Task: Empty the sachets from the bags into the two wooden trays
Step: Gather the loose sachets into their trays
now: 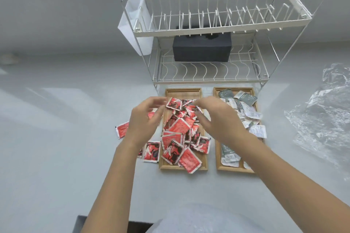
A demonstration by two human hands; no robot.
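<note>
Both hands hover over the left wooden tray (pixel 163 164), where a heap of red sachets (pixel 180 132) has spilled beyond the rim. The left hand (pixel 145 119) has its fingers loosely spread and gently curved at the heap's left edge; the right hand (pixel 216 117) is likewise relaxed and spread, fingertips reaching toward the far part of the pile. Neither plainly grips a packet, though contact under the fingers is hard to tell.

Several stray red sachets (pixel 151 150) lie on the desk (pixel 56 138) just left of that tray, one red packet (pixel 122 129) farther left on its own. The right wooden tray (pixel 218 166) holds grey and white sachets (pixel 244 108), a few overhanging its right edge. A crumpled clear plastic bag (pixel 322 115) rests at the right, looking emptied.

The packets appear light, thin and glossy, so they would likely slide over one another and scatter if swept hard. Herding the heap inward with cupped palms seems sound; the strays would best be pinched by a sealed edge or corner and dropped in.

A white wire dish rack (pixel 208 28) stands beyond the trays, a dark box (pixel 200 49) on its lower shelf.
</note>
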